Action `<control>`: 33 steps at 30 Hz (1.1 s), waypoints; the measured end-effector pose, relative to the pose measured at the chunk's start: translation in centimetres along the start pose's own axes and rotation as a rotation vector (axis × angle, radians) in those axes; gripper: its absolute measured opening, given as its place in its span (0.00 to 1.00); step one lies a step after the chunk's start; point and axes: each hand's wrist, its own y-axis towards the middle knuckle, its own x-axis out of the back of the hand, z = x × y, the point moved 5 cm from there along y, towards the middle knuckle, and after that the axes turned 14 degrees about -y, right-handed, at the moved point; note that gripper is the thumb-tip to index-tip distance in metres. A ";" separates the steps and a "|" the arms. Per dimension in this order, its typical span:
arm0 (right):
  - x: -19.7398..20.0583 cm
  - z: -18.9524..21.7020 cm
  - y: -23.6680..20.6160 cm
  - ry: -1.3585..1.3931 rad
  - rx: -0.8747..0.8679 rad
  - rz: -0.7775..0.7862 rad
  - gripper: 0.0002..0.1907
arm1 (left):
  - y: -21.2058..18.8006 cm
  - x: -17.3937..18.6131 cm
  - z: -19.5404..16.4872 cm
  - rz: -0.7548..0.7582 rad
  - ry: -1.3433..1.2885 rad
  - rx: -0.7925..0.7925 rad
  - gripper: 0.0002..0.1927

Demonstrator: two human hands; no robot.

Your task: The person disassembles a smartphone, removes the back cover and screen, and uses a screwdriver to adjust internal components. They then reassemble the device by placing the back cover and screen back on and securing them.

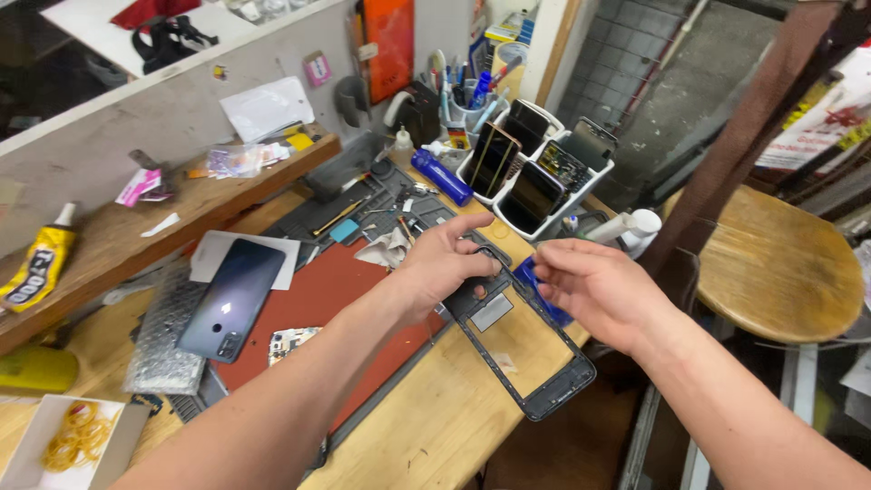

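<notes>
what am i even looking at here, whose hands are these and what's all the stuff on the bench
This is one picture from a camera worn on a person's head, looking down at their own two bare hands over a wooden workbench.

The left hand grips the top end of a black phone frame, an empty rim with the middle open. The right hand is at the frame's upper edge, next to a small blue piece; what that piece is cannot be told.

On the bench lie a red work mat, a dark phone back cover with its camera holes, and a small circuit board. Further back stand a white rack of phones, a blue cylinder and a cup of pens and tools. A yellow glue tube rests on the shelf at left, and a round wooden stool stands at right.
</notes>
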 end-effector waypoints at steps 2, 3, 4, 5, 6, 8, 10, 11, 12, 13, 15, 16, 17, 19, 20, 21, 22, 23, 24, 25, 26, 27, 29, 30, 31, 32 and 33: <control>-4.1 0.6 0.6 0.033 -0.108 0.220 0.09 | -1.5 1.5 -1.5 -0.041 0.022 -0.053 0.41; -6.0 0.8 0.8 0.019 -0.143 0.308 0.09 | -2.3 2.2 -2.2 -0.048 0.025 -0.092 0.40; -7.8 1.1 1.0 0.004 -0.176 0.395 0.10 | -3.0 2.9 -3.0 -0.053 0.029 -0.133 0.40; -9.1 1.4 1.2 0.017 -0.197 0.424 0.10 | -3.8 3.6 -3.7 -0.060 0.035 -0.176 0.40; -10.4 1.6 1.3 0.027 -0.221 0.453 0.10 | -4.4 4.3 -4.1 -0.089 0.039 -0.176 0.40; -12.9 1.9 1.6 0.024 -0.261 0.503 0.10 | -5.9 5.8 -4.5 -0.150 0.044 -0.167 0.40; -14.9 2.2 1.8 -0.006 -0.281 0.531 0.09 | -7.3 7.1 -4.8 -0.203 0.038 -0.179 0.40; -15.8 2.3 1.9 -0.033 -0.284 0.550 0.09 | -7.8 7.7 -5.0 -0.226 0.037 -0.187 0.40; -16.7 2.5 1.9 -0.061 -0.287 0.568 0.10 | -8.4 8.3 -5.1 -0.235 0.018 -0.203 0.40; -17.5 2.4 1.9 -0.087 -0.292 0.584 0.10 | -8.8 8.8 -5.2 -0.241 -0.001 -0.217 0.40; -18.8 2.3 1.9 -0.107 -0.312 0.577 0.10 | -9.6 9.7 -5.3 -0.251 -0.026 -0.237 0.40; -19.3 2.3 1.9 -0.116 -0.321 0.571 0.09 | -9.8 10.1 -5.4 -0.254 -0.032 -0.242 0.40; -19.9 2.3 1.9 -0.122 -0.321 0.583 0.10 | -10.0 10.5 -5.5 -0.256 -0.037 -0.247 0.40; -20.7 2.2 2.0 -0.132 -0.323 0.601 0.10 | -10.3 11.2 -5.6 -0.283 -0.012 -0.239 0.40; -21.0 2.0 2.1 -0.131 -0.344 0.586 0.09 | -10.4 11.5 -5.7 -0.294 0.002 -0.234 0.40; -21.2 1.8 2.3 -0.128 -0.365 0.569 0.09 | -10.4 11.7 -5.7 -0.294 -0.008 -0.239 0.40; -21.3 1.6 2.4 -0.126 -0.387 0.551 0.09 | -10.4 11.9 -5.8 -0.294 -0.019 -0.244 0.40; -21.3 1.4 2.6 -0.112 -0.420 0.552 0.09 | -10.4 12.0 -5.8 -0.292 -0.029 -0.247 0.40; -21.4 1.2 2.7 -0.097 -0.453 0.551 0.10 | -10.3 12.1 -5.7 -0.288 -0.042 -0.248 0.40; -21.3 1.0 2.8 -0.081 -0.486 0.551 0.10 | -10.3 12.2 -5.7 -0.285 -0.054 -0.249 0.40; -21.3 0.6 2.9 -0.075 -0.525 0.576 0.12 | -10.2 12.3 -5.6 -0.278 -0.067 -0.249 0.40; -21.4 0.3 3.0 -0.068 -0.563 0.598 0.13 | -10.0 12.3 -5.6 -0.272 -0.056 -0.245 0.40; -21.1 -0.1 3.2 -0.099 -0.572 0.592 0.13 | -9.8 12.4 -5.5 -0.269 -0.031 -0.237 0.41; -21.0 -0.2 3.5 -0.135 -0.542 0.565 0.12 | -9.8 12.5 -5.3 -0.290 -0.020 -0.211 0.41; -20.8 -0.1 3.8 -0.169 -0.510 0.532 0.11 | -9.6 12.6 -5.2 -0.306 -0.008 -0.186 0.40; -20.6 0.3 4.1 -0.246 -0.388 0.511 0.12 | -9.4 12.6 -5.1 -0.317 0.004 -0.160 0.40; -20.5 0.8 4.4 -0.323 -0.267 0.491 0.12 | -9.3 12.7 -4.9 -0.356 0.004 -0.124 0.39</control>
